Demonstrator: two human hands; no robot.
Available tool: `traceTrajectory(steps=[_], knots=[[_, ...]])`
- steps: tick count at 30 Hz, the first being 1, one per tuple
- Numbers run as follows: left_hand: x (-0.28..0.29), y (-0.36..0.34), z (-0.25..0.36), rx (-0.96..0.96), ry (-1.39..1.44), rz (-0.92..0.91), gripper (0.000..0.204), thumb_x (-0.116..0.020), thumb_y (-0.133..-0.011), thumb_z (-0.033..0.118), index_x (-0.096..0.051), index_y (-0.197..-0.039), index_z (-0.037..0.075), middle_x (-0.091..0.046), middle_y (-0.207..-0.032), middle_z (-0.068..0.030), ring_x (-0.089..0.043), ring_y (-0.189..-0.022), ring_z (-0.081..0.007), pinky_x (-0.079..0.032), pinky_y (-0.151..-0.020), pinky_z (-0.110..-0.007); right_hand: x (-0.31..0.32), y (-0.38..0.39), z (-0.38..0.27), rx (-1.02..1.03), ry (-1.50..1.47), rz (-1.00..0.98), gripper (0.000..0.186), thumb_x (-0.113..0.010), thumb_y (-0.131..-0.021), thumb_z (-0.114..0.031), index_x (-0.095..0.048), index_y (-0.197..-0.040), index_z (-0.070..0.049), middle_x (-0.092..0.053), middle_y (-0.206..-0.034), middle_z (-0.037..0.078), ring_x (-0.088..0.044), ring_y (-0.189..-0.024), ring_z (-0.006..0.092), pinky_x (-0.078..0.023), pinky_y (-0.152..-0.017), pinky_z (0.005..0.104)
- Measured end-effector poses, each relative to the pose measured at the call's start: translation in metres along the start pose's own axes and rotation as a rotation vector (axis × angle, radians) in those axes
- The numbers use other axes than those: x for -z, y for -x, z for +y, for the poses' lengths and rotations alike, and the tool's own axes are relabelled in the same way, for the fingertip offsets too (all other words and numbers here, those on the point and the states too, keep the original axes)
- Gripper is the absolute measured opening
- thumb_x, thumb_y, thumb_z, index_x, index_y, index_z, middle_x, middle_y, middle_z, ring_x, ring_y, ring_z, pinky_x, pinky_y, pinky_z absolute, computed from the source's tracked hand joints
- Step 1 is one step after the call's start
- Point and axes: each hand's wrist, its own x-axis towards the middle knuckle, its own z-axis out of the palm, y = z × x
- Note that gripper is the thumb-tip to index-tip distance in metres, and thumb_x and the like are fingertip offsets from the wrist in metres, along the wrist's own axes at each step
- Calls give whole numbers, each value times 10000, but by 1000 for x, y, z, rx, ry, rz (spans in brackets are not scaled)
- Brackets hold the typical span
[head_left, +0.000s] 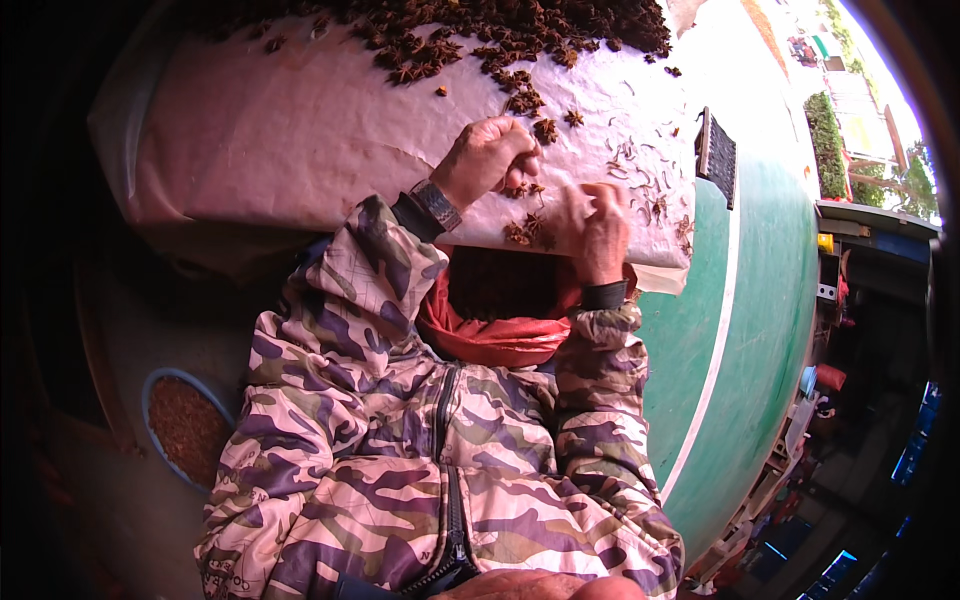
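Observation:
Dried star anise pods lie in a large brown heap along the far side of a table covered with a pale plastic sheet. My left hand is closed, fingers curled together, just above a few loose star anise near the table's front edge; what it pinches, if anything, is hidden. To its right, my right hand is bent over the sheet, its fingers smeared by motion. Below both hands, a red bag hangs open at the table edge, its inside dark.
Thin pale curved stems are scattered at the table's right side. A blue-rimmed tub of brown material stands on the floor at left. On the right, a green floor with a white line runs past a dark rectangular tray.

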Motion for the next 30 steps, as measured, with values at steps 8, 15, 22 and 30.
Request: traceTrajectory(steps=[8,15,22,30], knots=[[2,-15,4,-38,-105,15,186,-573,-1008,157,-649,-1101,16,-736,-935,-84,-661,-670,-62,-469,-494,-182,-17,-19,2,226,124,73,43,-693,-893,-100,-679,-918,-67,-628,-939,152,-631,-860,359,-496,-794,481],[-5,-6,-24,-188,-346,-60,240,-753,-973,229,-658,-1015,13,-667,-867,-5,-608,-800,-65,-529,-715,-241,2,-9,-37,238,-225,49,86,-681,-908,-43,-619,-967,-44,-605,-843,129,-627,-723,314,-501,-648,419],[-10,-4,-17,-198,-409,-19,98,-707,-942,92,-639,-978,31,-681,-864,-11,-635,-775,-73,-549,-704,-247,-1,-7,-44,261,69,139,90,-685,-891,-71,-602,-914,-45,-613,-850,141,-629,-752,351,-495,-675,445],[-4,-5,-10,-109,-133,-89,93,-681,-903,22,-629,-974,50,-668,-841,-8,-622,-728,-66,-536,-658,-227,3,-11,-56,262,-25,95,67,-665,-892,-67,-612,-929,-47,-625,-861,156,-642,-779,384,-499,-687,472]])
